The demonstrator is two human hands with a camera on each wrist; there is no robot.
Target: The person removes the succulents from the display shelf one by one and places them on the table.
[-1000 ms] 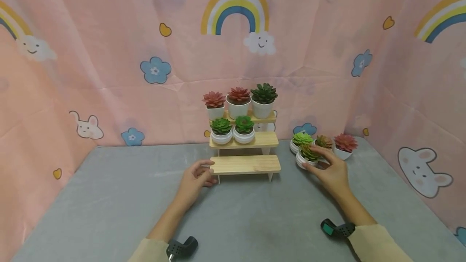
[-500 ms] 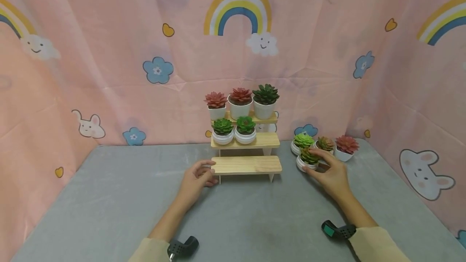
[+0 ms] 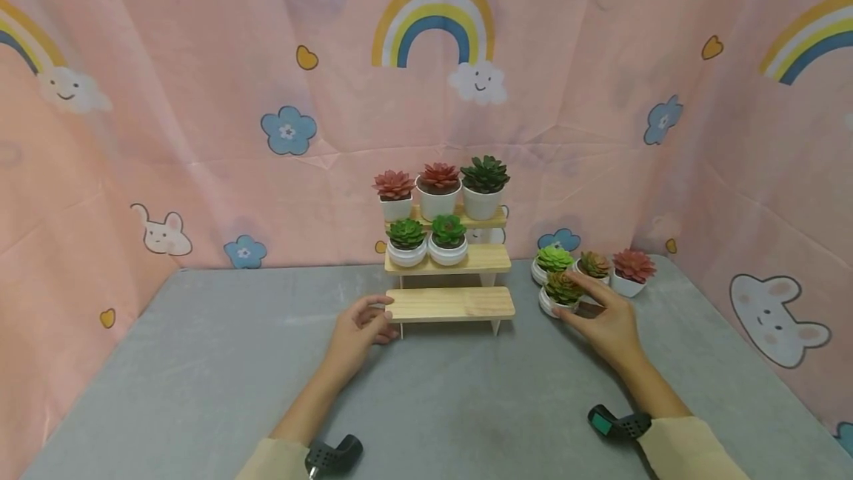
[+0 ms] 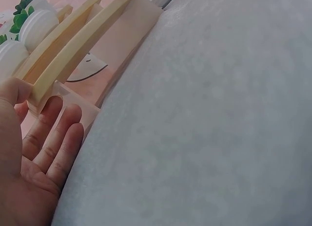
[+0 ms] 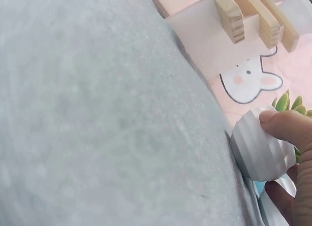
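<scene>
A: Right hand (image 3: 609,321)?
B: Fingers curled round the white pot (image 3: 556,304) of a green plant, pot on the tabletop (image 3: 200,376) just right of the wooden stand (image 3: 449,304). Probably a side grip to spare the leaves.
A: Left hand (image 3: 360,328)?
B: Thumb against the left end of the stand's bottom step, fingers loose and slightly apart, clamped on nothing. Looks like bracing.
A: Stand load?
B: Three pots top step, two middle, bottom bare. Three more behind the gripped pot.
</scene>
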